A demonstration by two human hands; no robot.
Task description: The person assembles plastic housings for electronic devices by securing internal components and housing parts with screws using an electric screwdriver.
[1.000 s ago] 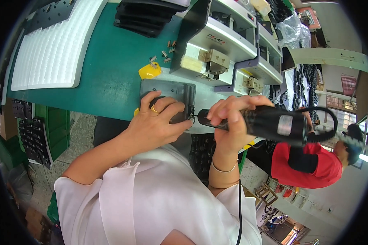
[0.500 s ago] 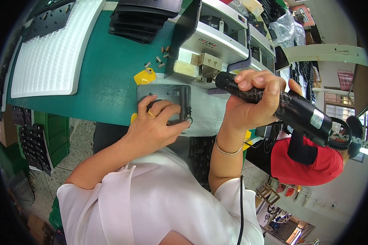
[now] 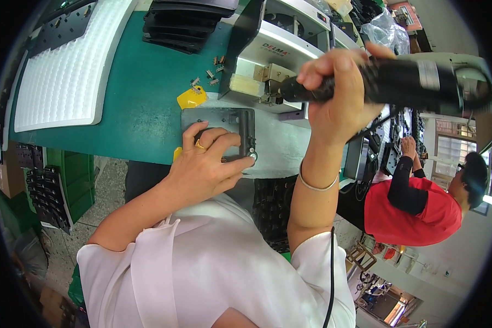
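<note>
My right hand is wrapped round a black electric screwdriver, partly smeared by motion. The tool lies almost level, and its tip is at the metal outlet of a silver and black screw feeder; contact is unclear. Over a dark grey fixture plate, my left hand bends its fingers and presses down. Its thumb reaches a small round metal piece at the plate's right edge. Beneath the fingers, a black part is mostly hidden.
Small switch-like parts and a yellow tag lie beyond the fixture. Black panels are stacked at the back; a white textured tray stands left. A co-worker in a red top works at right.
The screwdriver's rear end has swung up and away, bringing the tool closer to level. Its tip has shifted slightly left to the feeder outlet. My left hand has stayed on the fixture.
</note>
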